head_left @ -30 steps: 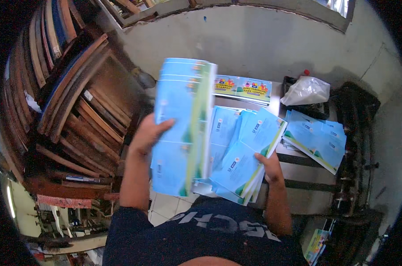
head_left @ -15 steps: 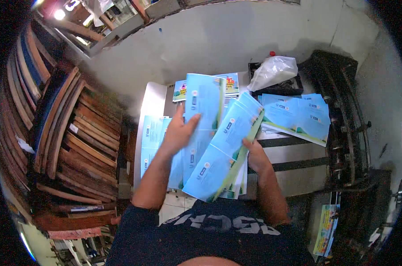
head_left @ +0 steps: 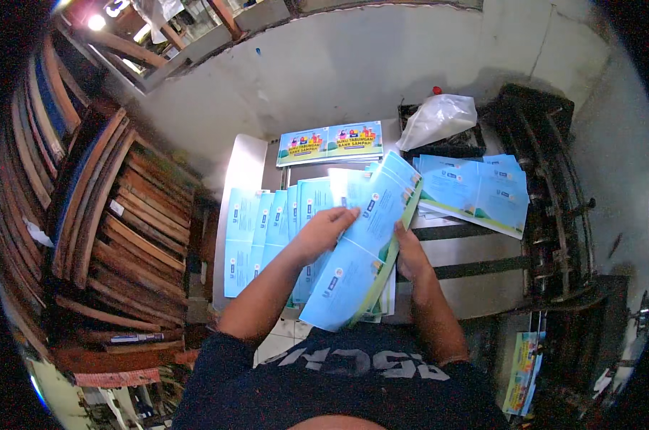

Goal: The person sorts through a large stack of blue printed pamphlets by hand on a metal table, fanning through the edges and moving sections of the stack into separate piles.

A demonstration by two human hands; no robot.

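Note:
A light-blue printed sheet (head_left: 360,244) with a green border slants across the middle, in front of my body. My right hand (head_left: 412,254) grips its right edge, thumb on top. At its left edge, my left hand (head_left: 327,231) has its fingers pinched together against the sheet; whether other sheets lie beneath it is hidden. Under and left of my left arm, overlapping blue sheets (head_left: 244,229) lie fanned out on the grey table. To the right of my right hand rests a loose pile of similar blue sheets (head_left: 475,188).
At the table's far side lies a stack of colourful printed covers (head_left: 329,143). Beside it, a white plastic bag (head_left: 440,120) sits on a black crate (head_left: 475,143). Dark machine parts (head_left: 554,201) stand on the right. Wooden-framed boards (head_left: 149,222) fill racks on the left.
The sheet in my left hand has been let go onto the fanned sheets at left. That hand has moved right and down to the sheet in my right hand, uncovering the far covers.

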